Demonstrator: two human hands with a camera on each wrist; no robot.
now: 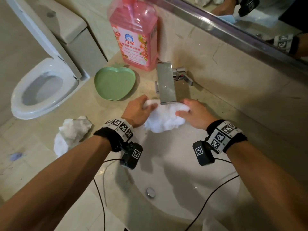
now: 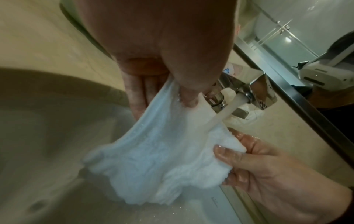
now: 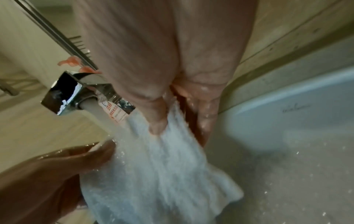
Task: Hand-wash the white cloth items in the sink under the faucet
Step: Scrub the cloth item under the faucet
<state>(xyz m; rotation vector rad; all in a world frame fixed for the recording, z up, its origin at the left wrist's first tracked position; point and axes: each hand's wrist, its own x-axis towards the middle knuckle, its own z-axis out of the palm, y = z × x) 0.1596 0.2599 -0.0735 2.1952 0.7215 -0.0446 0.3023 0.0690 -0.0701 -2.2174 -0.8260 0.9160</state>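
Observation:
A wet white cloth [image 1: 164,120] hangs spread under the chrome faucet [image 1: 165,83], over the back of the sink [image 1: 175,167]. Water [image 2: 224,111] runs from the spout onto its top edge. My left hand [image 1: 141,109] pinches the cloth's left upper corner [image 2: 172,106] between thumb and fingers. My right hand [image 1: 191,112] pinches the right upper corner [image 3: 164,125] the same way. The cloth [image 3: 153,174] sags between both hands above the basin. A second white cloth [image 1: 71,132] lies crumpled on the counter at the left.
A green apple-shaped dish [image 1: 115,83] and a pink detergent bottle [image 1: 134,34] stand on the counter behind my left hand. The sink drain [image 1: 150,192] lies near the front. A toilet [image 1: 43,87] is at far left, a mirror [image 1: 250,17] above the faucet.

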